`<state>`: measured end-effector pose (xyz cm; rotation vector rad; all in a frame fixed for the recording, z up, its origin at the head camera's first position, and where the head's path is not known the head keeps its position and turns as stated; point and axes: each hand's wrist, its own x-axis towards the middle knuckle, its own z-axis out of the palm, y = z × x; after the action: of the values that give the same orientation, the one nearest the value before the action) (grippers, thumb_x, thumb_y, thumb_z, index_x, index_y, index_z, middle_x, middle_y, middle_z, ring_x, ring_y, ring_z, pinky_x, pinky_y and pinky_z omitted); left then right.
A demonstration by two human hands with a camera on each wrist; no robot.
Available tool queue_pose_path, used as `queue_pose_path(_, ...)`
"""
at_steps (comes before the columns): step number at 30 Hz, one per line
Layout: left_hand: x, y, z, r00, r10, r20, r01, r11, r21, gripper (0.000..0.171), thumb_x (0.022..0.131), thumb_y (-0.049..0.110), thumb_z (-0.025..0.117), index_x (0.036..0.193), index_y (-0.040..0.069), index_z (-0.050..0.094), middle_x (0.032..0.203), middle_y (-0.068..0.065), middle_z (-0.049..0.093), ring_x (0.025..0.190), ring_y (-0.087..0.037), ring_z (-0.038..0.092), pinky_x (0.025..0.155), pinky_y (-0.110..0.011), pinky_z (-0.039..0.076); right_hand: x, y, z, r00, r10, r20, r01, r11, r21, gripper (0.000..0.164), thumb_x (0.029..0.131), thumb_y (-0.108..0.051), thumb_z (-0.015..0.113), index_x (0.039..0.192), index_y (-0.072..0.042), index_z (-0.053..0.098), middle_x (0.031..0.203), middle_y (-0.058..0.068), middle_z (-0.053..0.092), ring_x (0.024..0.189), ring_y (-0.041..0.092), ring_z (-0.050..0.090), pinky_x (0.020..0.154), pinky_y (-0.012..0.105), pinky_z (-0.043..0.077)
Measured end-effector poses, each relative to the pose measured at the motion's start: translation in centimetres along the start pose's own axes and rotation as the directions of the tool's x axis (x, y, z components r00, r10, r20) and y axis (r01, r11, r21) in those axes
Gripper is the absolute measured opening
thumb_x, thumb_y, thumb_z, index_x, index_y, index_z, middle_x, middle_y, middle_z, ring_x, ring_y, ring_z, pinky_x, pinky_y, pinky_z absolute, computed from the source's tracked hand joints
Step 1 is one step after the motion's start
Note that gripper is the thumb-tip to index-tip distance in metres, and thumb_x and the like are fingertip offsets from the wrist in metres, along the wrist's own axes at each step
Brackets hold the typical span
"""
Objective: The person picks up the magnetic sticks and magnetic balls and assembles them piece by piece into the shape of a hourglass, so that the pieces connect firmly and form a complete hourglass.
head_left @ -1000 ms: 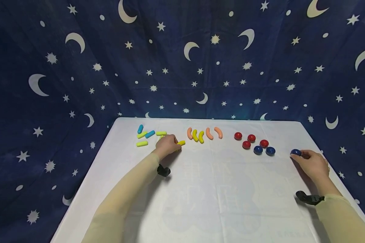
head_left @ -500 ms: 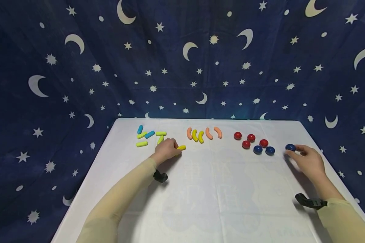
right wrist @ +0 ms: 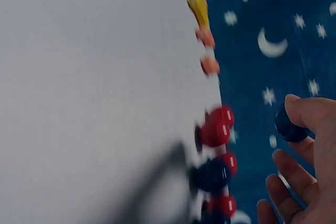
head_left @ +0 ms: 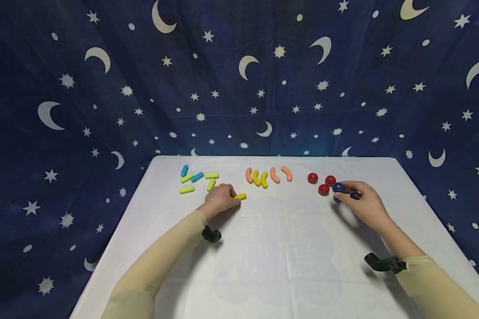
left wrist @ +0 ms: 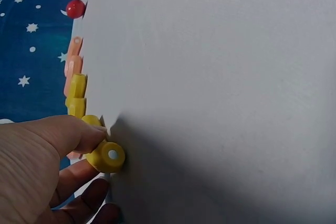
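My left hand (head_left: 218,198) pinches a small yellow toy banana (head_left: 241,196) between thumb and fingers, just above the white table. In the left wrist view the round end of this banana (left wrist: 111,157) sticks out past the thumb, a pale dot on its tip. On the right, my right hand (head_left: 365,204) holds a glossy blue ball (head_left: 338,187) by thumb and fingertips, over the group of red and blue balls. The right wrist view has this blue ball (right wrist: 290,124) raised above the table's far side. The hand partly covers the balls behind it.
Lime-green sticks (head_left: 187,189) and blue sticks (head_left: 197,177) lie at the back left of the white table (head_left: 271,257). In the back middle are two yellow bananas (head_left: 264,180) and several orange curved pieces (head_left: 286,173). Red balls (head_left: 312,177) sit right of them. A star-patterned cloth (head_left: 223,66) hangs behind.
My right hand has carried the blue ball leftward, from near the right edge to over the other balls. The left hand with the banana has shifted slightly down and right.
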<state>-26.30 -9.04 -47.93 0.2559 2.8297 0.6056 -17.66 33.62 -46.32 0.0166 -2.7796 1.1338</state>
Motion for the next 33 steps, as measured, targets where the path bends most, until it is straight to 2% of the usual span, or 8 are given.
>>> queue_pose_path(5, -0.2, 0.2, 0.1, 1.000, 0.013, 0.011, -0.013, 1.000, 0.005, 0.022, 0.087, 0.031, 0.079, 0.093, 0.013, 0.068, 0.085, -0.001, 0.062, 0.073, -0.019, 0.058, 0.063, -0.032, 0.047, 0.5, -1.5, 3.2, 0.992, -0.033, 0.118, 0.028, 0.999, 0.046, 0.058, 0.095, -0.042, 0.073, 0.136, -0.002, 0.061, 0.130, 0.021, 0.061, 0.121, 0.040, 0.054, 0.101, 0.061, 0.043)
queue_pose_path(11, -0.1, 0.5, 0.5, 0.999, 0.040, 0.016, -0.040, 0.999, 0.001, 0.023, 0.086, 0.033, 0.079, 0.091, 0.014, 0.068, 0.086, 0.000, 0.061, 0.073, -0.018, 0.058, 0.063, -0.031, 0.046, 1.1, -2.7, 7.1, 0.964, -0.036, 0.264, 0.021, 0.998, 0.058, 0.055, 0.092, -0.044, 0.076, 0.135, -0.011, 0.066, 0.127, 0.011, 0.066, 0.115, 0.033, 0.062, 0.095, 0.053, 0.052)
queue_pose_path(15, 0.0, 0.7, 0.8, 0.999, 0.047, 0.024, -0.047, 0.999, -0.006, 0.023, 0.086, 0.034, 0.079, 0.092, 0.014, 0.069, 0.088, 0.000, 0.061, 0.075, -0.018, 0.057, 0.065, -0.031, 0.047, 1.5, -3.5, 9.1, 0.948, -0.032, 0.317, 0.019, 0.999, 0.043, 0.050, 0.091, -0.044, 0.078, 0.132, -0.016, 0.069, 0.121, 0.006, 0.068, 0.108, 0.026, 0.062, 0.092, 0.046, 0.053)
queue_pose_path(18, 0.0, 0.9, 0.9, 0.999, 0.041, 0.028, -0.041, 0.999, -0.010, 0.024, 0.086, 0.034, 0.079, 0.092, 0.014, 0.070, 0.089, 0.001, 0.061, 0.077, -0.018, 0.057, 0.067, -0.031, 0.047, 1.9, -4.1, 10.1, 0.943, -0.035, 0.330, 0.027, 0.999, 0.030, 0.049, 0.090, -0.044, 0.079, 0.131, -0.018, 0.070, 0.120, 0.004, 0.068, 0.108, 0.024, 0.059, 0.092, 0.045, 0.052)
queue_pose_path(24, 0.0, 1.1, 0.9, 0.999, 0.033, 0.029, -0.032, 0.999, -0.010, 0.024, 0.086, 0.035, 0.079, 0.092, 0.014, 0.071, 0.088, 0.001, 0.061, 0.077, -0.018, 0.056, 0.067, -0.030, 0.046, 2.7, -5.1, 11.6, 0.950, -0.055, 0.307, 0.060, 0.998, -0.009, 0.047, 0.088, -0.045, 0.080, 0.129, -0.024, 0.072, 0.120, 0.001, 0.069, 0.112, 0.025, 0.057, 0.096, 0.050, 0.044)
queue_pose_path(33, -0.1, 1.3, 0.8, 0.999, 0.043, 0.029, -0.043, 0.999, -0.009, 0.025, 0.086, 0.036, 0.080, 0.090, 0.014, 0.070, 0.087, 0.001, 0.061, 0.077, -0.019, 0.056, 0.066, -0.030, 0.045, 3.4, -5.9, 13.1, 0.955, -0.097, 0.279, 0.120, 0.991, -0.065, 0.047, 0.086, -0.044, 0.082, 0.128, -0.023, 0.073, 0.120, 0.002, 0.070, 0.113, 0.027, 0.055, 0.097, 0.052, 0.036)
